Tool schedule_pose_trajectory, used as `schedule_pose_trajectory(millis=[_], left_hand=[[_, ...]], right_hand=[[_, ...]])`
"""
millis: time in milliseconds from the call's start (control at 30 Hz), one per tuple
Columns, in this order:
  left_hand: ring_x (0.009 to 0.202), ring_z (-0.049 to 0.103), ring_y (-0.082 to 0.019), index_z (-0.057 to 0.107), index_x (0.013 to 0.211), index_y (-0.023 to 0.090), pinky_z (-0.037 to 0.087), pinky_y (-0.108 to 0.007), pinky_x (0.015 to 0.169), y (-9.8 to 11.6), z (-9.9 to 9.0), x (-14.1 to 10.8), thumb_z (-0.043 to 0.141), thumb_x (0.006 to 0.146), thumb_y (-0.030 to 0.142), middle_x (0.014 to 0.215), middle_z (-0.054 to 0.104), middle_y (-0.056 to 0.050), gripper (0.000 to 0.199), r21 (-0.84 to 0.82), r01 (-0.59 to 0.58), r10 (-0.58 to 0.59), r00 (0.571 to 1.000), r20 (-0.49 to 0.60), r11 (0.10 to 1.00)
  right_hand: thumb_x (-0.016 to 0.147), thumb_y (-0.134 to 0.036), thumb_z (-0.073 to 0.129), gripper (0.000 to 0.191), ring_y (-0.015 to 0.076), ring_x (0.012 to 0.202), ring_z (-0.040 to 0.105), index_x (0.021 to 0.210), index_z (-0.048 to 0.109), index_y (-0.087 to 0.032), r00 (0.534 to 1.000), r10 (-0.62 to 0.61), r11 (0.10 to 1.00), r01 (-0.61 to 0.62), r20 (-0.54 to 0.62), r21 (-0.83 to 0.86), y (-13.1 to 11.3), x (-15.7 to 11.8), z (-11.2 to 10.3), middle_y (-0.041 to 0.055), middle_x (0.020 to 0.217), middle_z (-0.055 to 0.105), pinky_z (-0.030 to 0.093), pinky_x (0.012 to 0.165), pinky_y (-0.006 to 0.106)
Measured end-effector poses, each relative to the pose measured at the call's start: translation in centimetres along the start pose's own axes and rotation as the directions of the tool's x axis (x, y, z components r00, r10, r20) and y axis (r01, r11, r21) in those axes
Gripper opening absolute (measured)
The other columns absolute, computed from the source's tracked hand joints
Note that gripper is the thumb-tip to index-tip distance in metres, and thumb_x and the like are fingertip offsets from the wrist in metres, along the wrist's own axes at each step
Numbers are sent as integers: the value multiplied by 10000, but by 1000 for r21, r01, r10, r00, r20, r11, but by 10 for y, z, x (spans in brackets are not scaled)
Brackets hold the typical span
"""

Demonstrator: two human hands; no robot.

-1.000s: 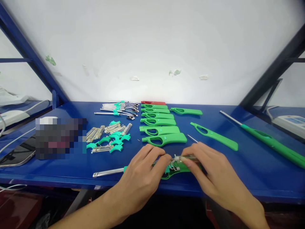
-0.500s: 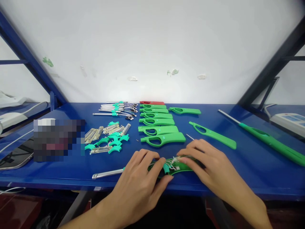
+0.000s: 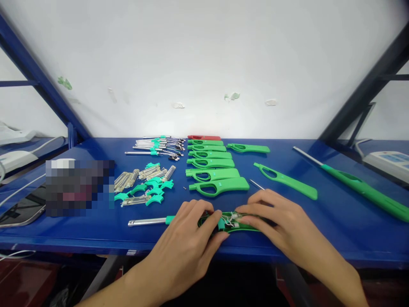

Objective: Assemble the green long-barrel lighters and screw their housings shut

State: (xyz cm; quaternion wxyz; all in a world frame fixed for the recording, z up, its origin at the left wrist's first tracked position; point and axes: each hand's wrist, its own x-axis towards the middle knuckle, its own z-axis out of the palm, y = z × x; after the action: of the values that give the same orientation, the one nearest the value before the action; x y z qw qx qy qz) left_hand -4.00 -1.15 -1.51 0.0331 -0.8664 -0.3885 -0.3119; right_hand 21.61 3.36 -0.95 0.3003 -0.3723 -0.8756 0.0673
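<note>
At the front edge of the table lies an opened long-necked lighter, its green half-shell [image 3: 246,227] facing up with white wires and small parts inside. Its metal tube [image 3: 147,222] points left. My left hand [image 3: 188,238] is closed round the shell near the teal trigger [image 3: 221,224], thumb and fingers on either side. With fingertips pinched, my right hand [image 3: 281,217] grips a clear fuel tank [image 3: 234,216] at the shell's handle part; the hand covers most of the tank.
Behind lie several green shells [image 3: 220,186] in a column, with a red one [image 3: 204,137] farthest. Left are metal tubes with wires [image 3: 153,147], clear tanks [image 3: 128,181] and teal triggers [image 3: 155,199]. A thin metal rod [image 3: 256,184] and an assembled lighter [image 3: 361,183] lie right.
The lighter has turned slightly, its tube tip shifting up and to the right and lying more level. The clear tank in my right hand sits slightly lower, nearer the shell.
</note>
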Motion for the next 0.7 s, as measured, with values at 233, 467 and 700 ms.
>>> schedule_pose_trajectory(millis=[233, 467, 700], left_hand=[[983, 640, -299, 548, 1467, 151, 576, -503, 845, 2, -3, 1, 469, 1132, 202, 1196, 673, -134, 348, 52, -57, 53, 997, 63, 997], [941, 596, -283, 610, 1339, 195, 550, -473, 820, 2, -6, 6, 515, 1097, 150, 1170, 665, -104, 264, 2, -44, 43, 993, 108, 999], [951, 592, -291, 607, 1313, 188, 552, -483, 827, 1, -4, 5, 510, 1103, 159, 1167, 662, -110, 233, 14, -57, 55, 992, 116, 998]], right_hand=[[1094, -414, 590, 255, 192, 909, 719, 1098, 817, -299, 1000, 9, 1000, -9, -6, 14, -4, -2, 0, 39, 1024, 733, 606, 781, 318], [1102, -360, 582, 241, 188, 923, 718, 1128, 815, -304, 999, 15, 999, -16, 31, 31, -5, -1, -2, 39, 1033, 728, 602, 779, 318], [1108, -316, 578, 202, 174, 940, 728, 1165, 772, -314, 1000, 1, 1000, -1, -5, 21, -5, -1, 1, 8, 1042, 758, 584, 843, 321]])
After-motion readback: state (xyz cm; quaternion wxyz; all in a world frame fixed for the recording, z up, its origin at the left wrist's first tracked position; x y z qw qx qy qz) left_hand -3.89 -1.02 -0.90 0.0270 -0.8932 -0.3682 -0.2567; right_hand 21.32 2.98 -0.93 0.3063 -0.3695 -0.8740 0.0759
